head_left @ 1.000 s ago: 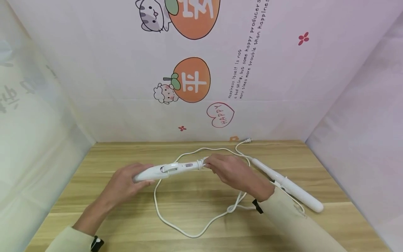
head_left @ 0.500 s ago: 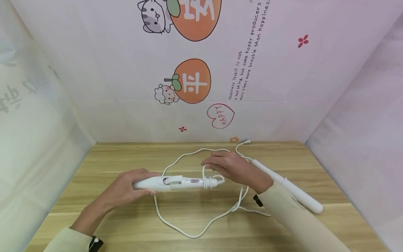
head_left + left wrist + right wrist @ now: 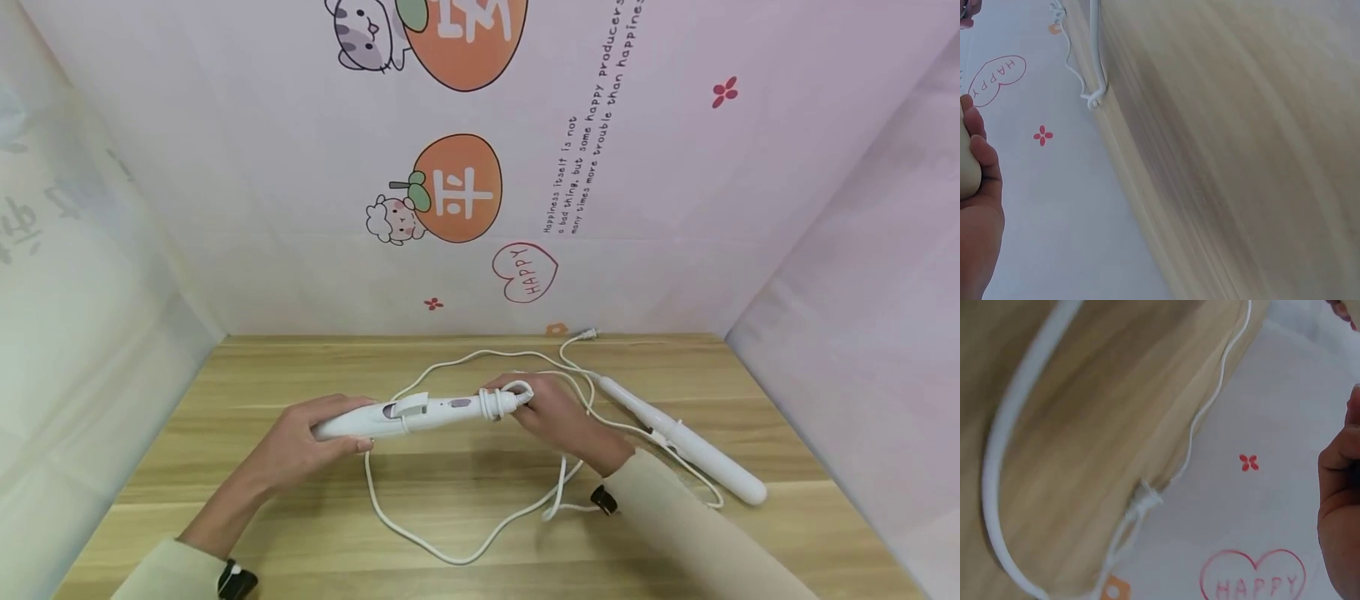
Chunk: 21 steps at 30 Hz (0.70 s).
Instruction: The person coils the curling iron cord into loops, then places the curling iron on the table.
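Observation:
A white curling iron [image 3: 441, 408] lies roughly level above the table in the head view, its lever and grey button facing up. My left hand [image 3: 306, 437] grips its left end between the thumb and fingers. White cord [image 3: 492, 404] is wound round the other end in a few turns. Behind that end, my right hand [image 3: 561, 414] holds the cord, its fingertips partly hidden by the handle. In the left wrist view, the left hand [image 3: 982, 212] shows at the left edge; the right hand [image 3: 1341, 506] appears curled at the right edge of the right wrist view.
A second white wand-shaped appliance [image 3: 708, 462] lies slanted on the wooden table [image 3: 300, 533] at the right. A plug [image 3: 590, 334] rests near the back wall. Loose cord forms a wide loop beneath the hands. Printed white sheets [image 3: 637, 283] enclose the table.
My right hand has carried the cord over and behind the handle end, adding wrap there. The curling iron dipped, then rose again, while my left hand kept its grip.

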Each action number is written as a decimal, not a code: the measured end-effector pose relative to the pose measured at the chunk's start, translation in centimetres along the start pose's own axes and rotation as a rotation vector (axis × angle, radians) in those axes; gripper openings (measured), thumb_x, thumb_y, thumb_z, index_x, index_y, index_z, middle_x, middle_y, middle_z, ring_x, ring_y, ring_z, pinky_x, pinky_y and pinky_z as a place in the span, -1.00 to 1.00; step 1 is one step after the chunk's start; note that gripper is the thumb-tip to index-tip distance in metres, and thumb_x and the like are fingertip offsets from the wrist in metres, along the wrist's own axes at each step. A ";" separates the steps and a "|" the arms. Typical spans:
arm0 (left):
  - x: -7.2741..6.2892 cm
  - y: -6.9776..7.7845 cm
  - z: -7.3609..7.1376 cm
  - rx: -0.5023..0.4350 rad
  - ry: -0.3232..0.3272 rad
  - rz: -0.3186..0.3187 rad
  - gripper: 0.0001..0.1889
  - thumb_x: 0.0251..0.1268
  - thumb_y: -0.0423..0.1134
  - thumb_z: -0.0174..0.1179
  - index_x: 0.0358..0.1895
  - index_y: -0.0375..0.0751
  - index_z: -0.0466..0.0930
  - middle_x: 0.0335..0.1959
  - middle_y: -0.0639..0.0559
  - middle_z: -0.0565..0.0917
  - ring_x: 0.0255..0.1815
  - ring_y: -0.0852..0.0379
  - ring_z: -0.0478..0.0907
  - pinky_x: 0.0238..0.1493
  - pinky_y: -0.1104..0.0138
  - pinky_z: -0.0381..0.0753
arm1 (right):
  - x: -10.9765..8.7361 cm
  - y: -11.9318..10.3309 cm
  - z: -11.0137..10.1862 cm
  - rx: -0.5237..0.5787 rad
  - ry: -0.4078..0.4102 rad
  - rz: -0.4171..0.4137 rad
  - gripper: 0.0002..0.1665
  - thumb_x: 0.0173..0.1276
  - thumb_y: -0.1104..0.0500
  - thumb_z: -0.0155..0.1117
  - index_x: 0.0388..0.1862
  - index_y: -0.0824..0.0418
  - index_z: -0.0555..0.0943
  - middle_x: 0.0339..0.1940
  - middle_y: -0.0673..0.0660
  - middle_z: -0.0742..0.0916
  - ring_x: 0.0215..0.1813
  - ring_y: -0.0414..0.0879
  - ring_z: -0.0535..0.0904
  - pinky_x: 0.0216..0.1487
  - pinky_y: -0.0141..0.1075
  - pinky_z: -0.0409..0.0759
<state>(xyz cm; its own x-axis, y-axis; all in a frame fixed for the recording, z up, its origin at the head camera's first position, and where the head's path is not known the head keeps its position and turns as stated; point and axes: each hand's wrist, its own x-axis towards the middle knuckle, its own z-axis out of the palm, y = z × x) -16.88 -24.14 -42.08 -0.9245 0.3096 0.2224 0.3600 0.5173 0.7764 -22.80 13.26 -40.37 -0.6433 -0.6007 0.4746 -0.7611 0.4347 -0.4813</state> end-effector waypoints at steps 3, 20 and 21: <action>0.2 0.3 0.2 0.006 0.019 -0.017 -0.51 0.31 -0.05 0.59 0.31 0.16 0.77 0.18 0.03 0.82 -0.09 0.09 0.67 -0.17 0.32 0.66 | -0.4 -0.2 0.8 0.106 0.017 0.108 -0.79 0.51 0.45 0.31 -0.26 0.23 0.79 -0.26 0.12 0.87 -0.32 -0.26 0.63 -0.31 -0.35 0.60; 0.9 1.2 1.4 0.108 0.174 -0.017 -0.48 0.29 -0.05 0.61 0.32 0.17 0.76 0.10 0.13 0.84 -0.11 0.12 0.66 -0.14 0.34 0.63 | -0.8 -2.4 2.5 0.354 0.024 0.402 -0.61 0.79 0.10 0.11 -0.17 0.20 0.79 -0.17 0.23 0.87 -0.69 -0.34 0.28 -0.63 -0.40 0.28; 0.9 1.2 1.4 0.119 0.188 -0.019 -0.48 0.29 -0.05 0.61 0.32 0.16 0.76 0.10 0.12 0.84 -0.10 0.13 0.66 -0.13 0.34 0.62 | -0.8 -2.5 2.5 0.340 0.017 0.388 -0.58 0.79 0.10 0.11 -0.24 0.20 0.79 -0.08 0.25 0.88 -0.69 -0.34 0.29 -0.64 -0.40 0.30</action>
<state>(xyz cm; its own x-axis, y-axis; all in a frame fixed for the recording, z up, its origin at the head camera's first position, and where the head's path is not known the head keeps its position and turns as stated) -17.13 -22.10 -41.76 -0.9345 0.1501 0.3229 0.3439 0.6153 0.7093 -20.22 10.97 -41.38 -0.8764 -0.4264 0.2238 -0.3978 0.3790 -0.8356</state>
